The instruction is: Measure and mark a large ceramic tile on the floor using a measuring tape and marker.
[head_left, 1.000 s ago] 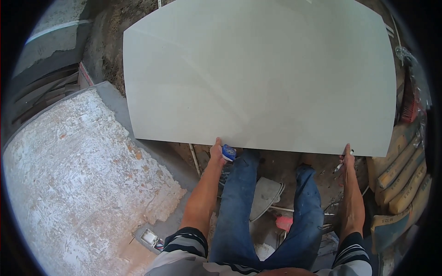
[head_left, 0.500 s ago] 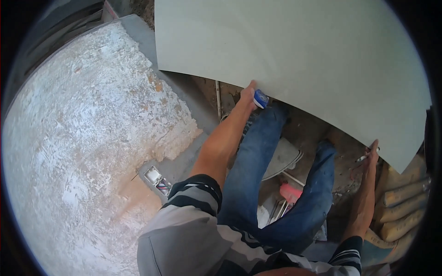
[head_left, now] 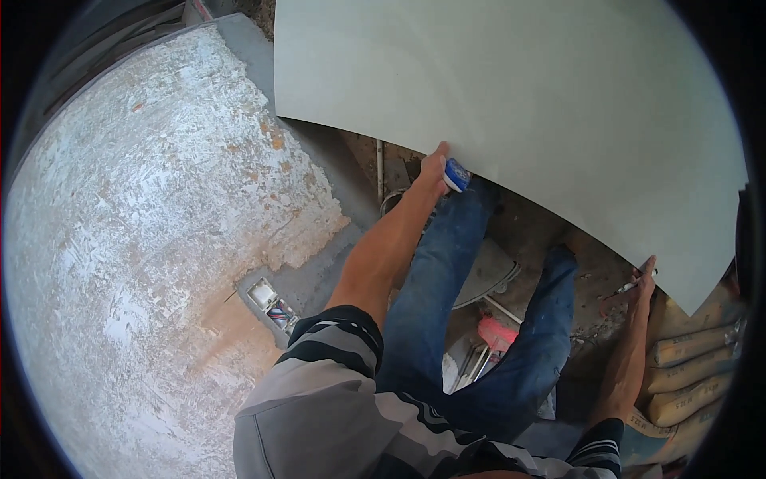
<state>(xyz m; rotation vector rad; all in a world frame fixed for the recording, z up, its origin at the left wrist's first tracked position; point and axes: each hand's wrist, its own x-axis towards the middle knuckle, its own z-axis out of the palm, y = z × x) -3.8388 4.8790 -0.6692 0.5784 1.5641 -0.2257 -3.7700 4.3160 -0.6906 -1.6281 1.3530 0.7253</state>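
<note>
A large pale grey-green board [head_left: 511, 88] fills the upper right, its near edge running aslant in front of my knees. My left hand [head_left: 435, 172] grips that edge, thumb on top, with a small blue and white tape measure [head_left: 456, 175] held against the palm. Near the board's right corner, my right hand [head_left: 643, 279] grips the same edge, its thumb on the upper face. A thin pen-like stick [head_left: 628, 287] pokes out from the right fingers; its exact kind is hard to make out. The fingers under the board are hidden.
On the left stands a rough wall [head_left: 159, 199] with patchy white coating, and an open electrical box [head_left: 271, 303] with wires. Stacked paper sacks [head_left: 694, 375] lie at the right. Between my legs are a round grey lid-like thing [head_left: 487, 275] and a pink-red item [head_left: 496, 333].
The board's right corner and my right hand have come slightly nearer to me. My left hand has shifted a little to the right; both keep their hold.
</note>
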